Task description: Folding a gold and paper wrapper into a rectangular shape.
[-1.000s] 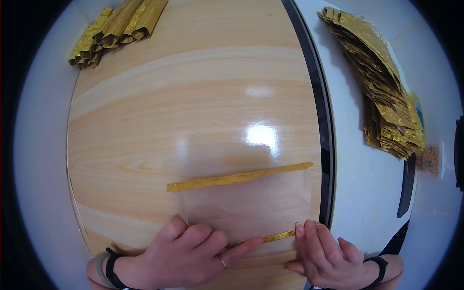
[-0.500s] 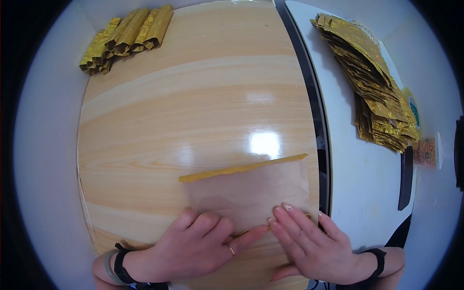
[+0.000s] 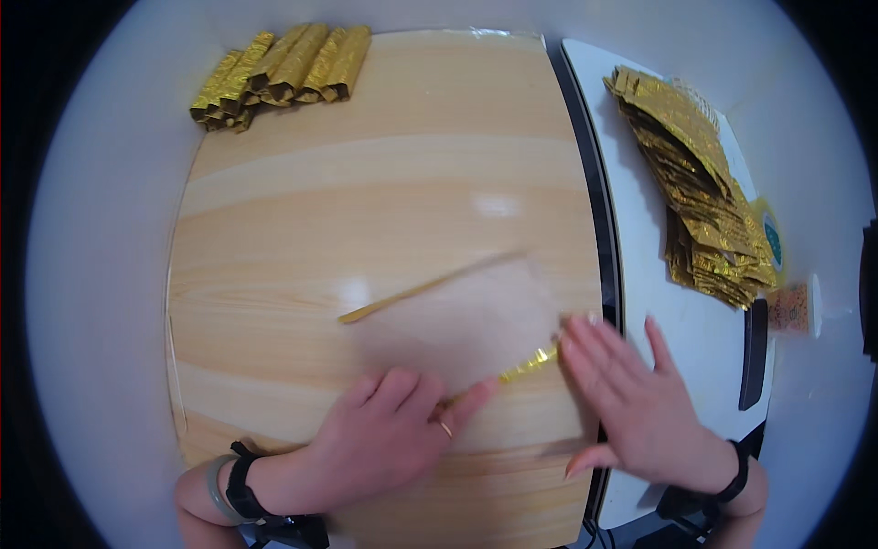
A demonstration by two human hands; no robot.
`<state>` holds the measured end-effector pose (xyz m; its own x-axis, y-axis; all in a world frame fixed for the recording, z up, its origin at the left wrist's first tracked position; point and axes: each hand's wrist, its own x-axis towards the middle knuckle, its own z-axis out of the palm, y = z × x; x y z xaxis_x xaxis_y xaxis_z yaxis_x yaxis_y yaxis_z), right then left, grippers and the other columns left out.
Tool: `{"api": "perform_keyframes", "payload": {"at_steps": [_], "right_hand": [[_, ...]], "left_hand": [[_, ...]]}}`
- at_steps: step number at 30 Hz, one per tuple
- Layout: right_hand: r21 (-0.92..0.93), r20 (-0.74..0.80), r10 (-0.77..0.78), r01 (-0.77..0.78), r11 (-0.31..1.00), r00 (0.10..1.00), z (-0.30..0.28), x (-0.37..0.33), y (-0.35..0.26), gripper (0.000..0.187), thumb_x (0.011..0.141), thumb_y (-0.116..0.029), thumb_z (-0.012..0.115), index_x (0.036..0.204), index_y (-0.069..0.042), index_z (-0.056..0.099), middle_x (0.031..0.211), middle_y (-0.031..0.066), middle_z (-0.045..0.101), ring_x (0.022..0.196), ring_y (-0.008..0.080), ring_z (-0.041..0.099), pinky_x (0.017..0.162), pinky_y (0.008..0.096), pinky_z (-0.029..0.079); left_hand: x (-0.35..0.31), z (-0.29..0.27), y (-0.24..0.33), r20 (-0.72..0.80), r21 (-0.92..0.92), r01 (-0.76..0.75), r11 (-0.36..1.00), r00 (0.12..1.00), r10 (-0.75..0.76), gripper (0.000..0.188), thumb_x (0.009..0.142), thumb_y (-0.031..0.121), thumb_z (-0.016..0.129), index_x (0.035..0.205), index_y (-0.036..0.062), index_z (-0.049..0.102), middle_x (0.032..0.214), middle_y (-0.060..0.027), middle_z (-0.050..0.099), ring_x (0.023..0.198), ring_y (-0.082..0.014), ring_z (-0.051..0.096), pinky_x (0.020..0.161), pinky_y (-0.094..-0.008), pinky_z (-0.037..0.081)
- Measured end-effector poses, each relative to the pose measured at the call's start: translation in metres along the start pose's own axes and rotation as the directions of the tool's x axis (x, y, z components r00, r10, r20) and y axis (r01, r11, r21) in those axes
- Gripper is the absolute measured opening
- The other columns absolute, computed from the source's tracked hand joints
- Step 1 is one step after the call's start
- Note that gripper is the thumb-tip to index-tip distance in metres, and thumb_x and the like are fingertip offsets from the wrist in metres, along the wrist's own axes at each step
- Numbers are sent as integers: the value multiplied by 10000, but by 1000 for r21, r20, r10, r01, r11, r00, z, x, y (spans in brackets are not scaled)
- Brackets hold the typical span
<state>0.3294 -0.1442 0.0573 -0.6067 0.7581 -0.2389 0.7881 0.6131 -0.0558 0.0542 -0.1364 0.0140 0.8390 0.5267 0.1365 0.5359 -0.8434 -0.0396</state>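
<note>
A pale brown paper sheet [image 3: 457, 316] lies blurred on the wooden table, tilted with its right end farther away. Its far edge is a narrow folded yellow-brown strip [image 3: 402, 301]; along the near edge runs a shiny gold foil fold [image 3: 528, 365]. My left hand [image 3: 389, 435] has the near left part gripped, fingers curled and thumb along the fold, hiding that corner. Stretched out almost flat, my right hand [image 3: 631, 389] has its fingertips at the sheet's right end. The fingers of this hand hold nothing.
Several folded gold paper tubes [image 3: 283, 69] lie at the table's far left corner. Beyond a dark gap, a white side table [image 3: 645, 339] bears a thick stack of gold paper pieces [image 3: 695, 188], a dark bar-shaped object [image 3: 754, 355] and a small tub [image 3: 794, 308].
The sheet has turned, its right end swinging away from me. My right hand has moved farther away and to the right, its thumb spread. The whole view has shifted slightly.
</note>
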Motion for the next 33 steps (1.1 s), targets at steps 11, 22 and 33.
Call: {"api": "perform_keyframes", "payload": {"at_steps": [11,22,33], "right_hand": [[345,-33,-488,468,814,872,-3,59,-5,1019,788,-637,588,1446,72,267,1529,217,285,1409,319,318,1143,418,279],[143,5,-333,329,934,943,4,55,9,971,774,-725,505,1451,-42,374,1525,113,354,1429,228,302,1170,406,174],[69,22,-289,287,956,957,7,52,14,938,750,-723,531,1436,-93,422,1490,95,413,1396,205,363,1150,415,211]], "left_hand": [[-7,8,1,-67,-42,144,989,987,-146,474,807,181,540,1259,60,615,836,-5,493,811,-164,471,734,-301,344],[-14,-2,15,-55,120,154,981,987,-148,417,800,165,591,1199,60,649,937,-22,575,892,-175,565,753,-287,443],[-26,-29,27,-53,440,-9,898,998,36,271,915,117,480,945,-25,709,954,-103,682,844,-167,595,731,-236,460]]}}
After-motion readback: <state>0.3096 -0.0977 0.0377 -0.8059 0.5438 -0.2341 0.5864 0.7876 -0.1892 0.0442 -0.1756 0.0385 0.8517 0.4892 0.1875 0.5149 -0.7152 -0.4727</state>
